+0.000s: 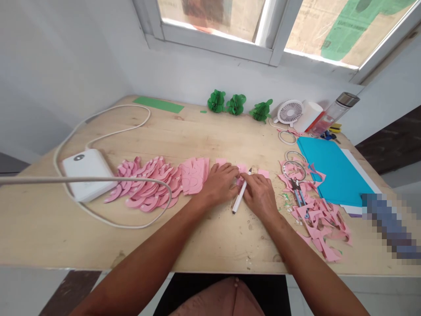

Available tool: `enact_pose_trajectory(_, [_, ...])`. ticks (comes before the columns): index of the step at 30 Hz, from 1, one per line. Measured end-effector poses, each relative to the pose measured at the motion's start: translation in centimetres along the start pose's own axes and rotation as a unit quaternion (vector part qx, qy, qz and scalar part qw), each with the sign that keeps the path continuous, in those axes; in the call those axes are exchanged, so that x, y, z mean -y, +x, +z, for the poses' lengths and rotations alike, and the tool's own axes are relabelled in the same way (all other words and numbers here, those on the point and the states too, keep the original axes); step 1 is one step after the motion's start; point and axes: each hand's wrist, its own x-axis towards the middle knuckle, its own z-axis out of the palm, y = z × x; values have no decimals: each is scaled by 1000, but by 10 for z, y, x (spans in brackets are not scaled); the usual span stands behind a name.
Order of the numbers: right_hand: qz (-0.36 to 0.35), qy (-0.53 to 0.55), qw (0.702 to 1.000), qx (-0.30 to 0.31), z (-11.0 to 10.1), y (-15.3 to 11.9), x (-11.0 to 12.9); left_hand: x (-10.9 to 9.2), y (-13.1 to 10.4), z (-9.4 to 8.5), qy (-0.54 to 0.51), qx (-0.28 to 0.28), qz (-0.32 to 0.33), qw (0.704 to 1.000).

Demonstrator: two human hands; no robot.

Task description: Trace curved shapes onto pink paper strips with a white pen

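My left hand (222, 183) rests on the table with its fingers curled together over a small pink paper piece (241, 168). Beside it, my right hand (261, 193) has bent fingers at the same paper and a white marker (241, 192) held against them. The marker slants, one dark end pointing away from me and the other toward me. My fingers partly hide the paper between the hands. Another pink piece (263, 174) lies just beyond my right hand. Left of my left hand are pink paper pieces with drawn curves (194, 175) and a pile of cut pink petal shapes (154, 182).
A white power bank (87, 173) with a looping cable lies left. Scissors (297, 191) lie among pink scraps (324, 221) at right, near a blue folder (332, 171). Green paper ornaments (236, 104), a small fan (290, 112) and a bottle (333, 115) stand at the back.
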Motion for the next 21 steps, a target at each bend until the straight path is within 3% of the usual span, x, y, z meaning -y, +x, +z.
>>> enact_pose_trajectory(11, [0,19,1000,-14,1,0,-3,3,1,1,-2,16,-6,1000])
enact_pose_trajectory(17, [58,133,984,-107,0,-2,-6,4,-1,0,16,24,-3,1000])
enact_pose_trajectory(21, [117,247,955,-111,-5,-1,-1,4,-2,0,25,17,7,1000])
